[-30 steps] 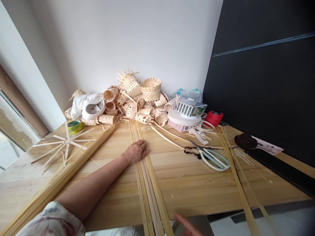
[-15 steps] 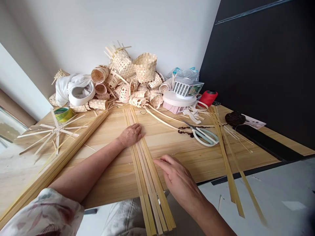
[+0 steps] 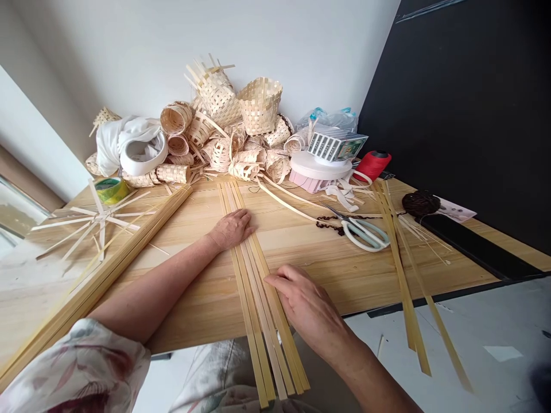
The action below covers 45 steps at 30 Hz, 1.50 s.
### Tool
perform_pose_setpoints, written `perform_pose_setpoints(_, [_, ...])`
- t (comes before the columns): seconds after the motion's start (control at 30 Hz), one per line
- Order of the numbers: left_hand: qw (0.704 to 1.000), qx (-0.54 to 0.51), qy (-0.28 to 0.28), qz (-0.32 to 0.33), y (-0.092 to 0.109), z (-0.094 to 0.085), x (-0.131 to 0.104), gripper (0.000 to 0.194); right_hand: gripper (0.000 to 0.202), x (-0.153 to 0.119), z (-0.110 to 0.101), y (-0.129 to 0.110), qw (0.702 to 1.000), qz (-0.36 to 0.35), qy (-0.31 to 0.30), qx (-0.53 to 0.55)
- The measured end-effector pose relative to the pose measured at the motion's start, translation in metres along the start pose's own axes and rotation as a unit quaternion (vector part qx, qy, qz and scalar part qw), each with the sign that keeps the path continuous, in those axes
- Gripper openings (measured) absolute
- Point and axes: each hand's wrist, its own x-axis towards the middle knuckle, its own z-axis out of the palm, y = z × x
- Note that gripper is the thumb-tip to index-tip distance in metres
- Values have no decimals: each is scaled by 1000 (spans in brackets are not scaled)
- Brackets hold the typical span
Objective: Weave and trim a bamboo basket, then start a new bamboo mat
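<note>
Several long flat bamboo strips (image 3: 253, 287) lie side by side on the wooden table, their near ends hanging past the front edge above the person's lap. My left hand (image 3: 235, 228) rests palm down across them, fingers lying flat and pressing on the strips. Lower down, my right hand (image 3: 305, 304) is at the right edge of the row; its thumb and forefinger are closed at the outermost strip, and the other fingers are curled. The exact contact under the right fingertips is partly hidden.
A thick bundle of strips (image 3: 129, 246) slants along the left, beside a star of crossed strips (image 3: 102, 218) and a tape roll (image 3: 112, 190). Woven baskets (image 3: 260, 109) pile up at the back. Scissors (image 3: 365, 235), a red thread spool (image 3: 373, 166) and loose strips (image 3: 400, 275) lie right.
My right fingertips have moved slightly onto the outermost strip's edge. My left hand stays on the strips. The whole view has shifted a little.
</note>
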Motion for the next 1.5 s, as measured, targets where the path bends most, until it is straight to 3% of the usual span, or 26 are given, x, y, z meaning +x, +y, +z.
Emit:
perform_pose_setpoints(0.3, [1000, -6, 8, 0, -1, 3, -1, 32, 32, 4, -3, -8, 999, -10, -38, -8])
perform_pose_setpoints(0.5, [1000, 3, 4, -1, -2, 5, -1, 36, 33, 5, 1, -10, 999, -37, 0, -18])
perform_pose_setpoints(1.03, [1000, 3, -1, -1, 1, 2, -1, 31, 29, 8, 4, -20, 997, -61, -40, -25])
perform_pose_setpoints(1.27, [1000, -5, 0, -3, 1, 2, -1, 30, 25, 8, 7, -27, 996, -84, -13, -35])
perform_pose_setpoints(1.5, [1000, -9, 1, -18, 2, 2, -1, 30, 28, 7, 12, -26, 996, -77, -33, -18])
